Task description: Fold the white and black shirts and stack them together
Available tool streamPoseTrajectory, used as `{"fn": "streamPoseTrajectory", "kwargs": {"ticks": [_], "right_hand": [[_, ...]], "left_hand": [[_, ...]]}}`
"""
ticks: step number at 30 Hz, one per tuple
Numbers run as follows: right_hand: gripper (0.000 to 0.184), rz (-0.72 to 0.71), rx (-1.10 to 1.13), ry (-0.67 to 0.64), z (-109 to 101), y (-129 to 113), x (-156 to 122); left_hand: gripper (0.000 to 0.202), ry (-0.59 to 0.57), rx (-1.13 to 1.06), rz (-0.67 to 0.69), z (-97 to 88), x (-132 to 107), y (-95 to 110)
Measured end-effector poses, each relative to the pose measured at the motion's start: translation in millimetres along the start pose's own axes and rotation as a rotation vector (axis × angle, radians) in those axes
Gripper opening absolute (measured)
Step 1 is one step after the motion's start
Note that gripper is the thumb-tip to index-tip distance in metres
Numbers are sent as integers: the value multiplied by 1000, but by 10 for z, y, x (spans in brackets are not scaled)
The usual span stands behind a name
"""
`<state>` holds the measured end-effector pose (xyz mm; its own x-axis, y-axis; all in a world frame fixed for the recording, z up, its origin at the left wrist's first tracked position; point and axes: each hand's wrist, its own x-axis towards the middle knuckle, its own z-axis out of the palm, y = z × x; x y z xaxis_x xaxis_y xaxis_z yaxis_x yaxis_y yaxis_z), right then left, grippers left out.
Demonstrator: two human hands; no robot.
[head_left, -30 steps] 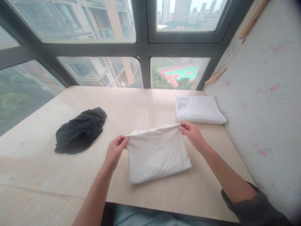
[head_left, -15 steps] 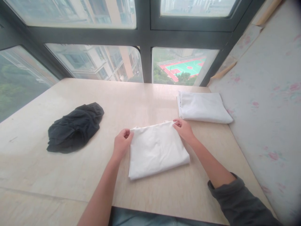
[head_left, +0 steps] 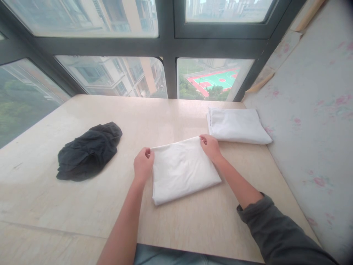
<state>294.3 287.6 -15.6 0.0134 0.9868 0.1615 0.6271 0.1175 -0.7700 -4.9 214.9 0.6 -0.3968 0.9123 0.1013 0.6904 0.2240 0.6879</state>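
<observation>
White cloth [head_left: 183, 169] — left hand [head_left: 142, 165], right hand [head_left: 211, 148] pinching corners

Counting as I go: two folded white cloths on the counter [head_left: 165, 110], the near white cloth [head_left: 182, 169] between my hands and the far white cloth [head_left: 237, 125] by the wall. One black garment [head_left: 88, 151], crumpled, on the left. One counter. Two hands in view: my left hand [head_left: 143, 165] and my right hand [head_left: 211, 147].

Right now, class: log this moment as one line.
left hand: grips folded white cloth, far-left corner | right hand: grips far-right corner | cloth: on table | nearby: second folded cloth, black garment
</observation>
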Motion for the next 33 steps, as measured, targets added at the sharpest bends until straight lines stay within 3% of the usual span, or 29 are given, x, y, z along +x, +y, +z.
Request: {"fn": "streamPoseTrajectory", "kwargs": {"ticks": [2,4,7,9,12,14,23,29,33], "right_hand": [[34,-114,-118,37,22,-45,-103],[40,-264,-233,26,54,-134,-262],[45,-434,-351,-129,156,-273,-523],[47,-461,-436,-237,241,-315,-652],[49,-402,-536,-300,319,-293,-735],[51,-378,-569,-310,316,-253,-738],[63,-242,-632,-273,95,-16,-807],[60,-237,-622,-163,77,97,-891],[55,-203,-548,51,78,142,-960]], "left_hand": [[38,43,82,57,2,-114,132],[46,40,207,203,58,-301,323],[50,-82,417,457,279,-634,589],[53,-169,485,518,465,-811,666],[57,-219,532,508,655,-928,618],[58,-216,553,495,683,-927,537],[67,-154,615,337,394,-892,198],[62,-58,552,305,319,-888,93],[54,119,430,217,252,-923,31]]}}
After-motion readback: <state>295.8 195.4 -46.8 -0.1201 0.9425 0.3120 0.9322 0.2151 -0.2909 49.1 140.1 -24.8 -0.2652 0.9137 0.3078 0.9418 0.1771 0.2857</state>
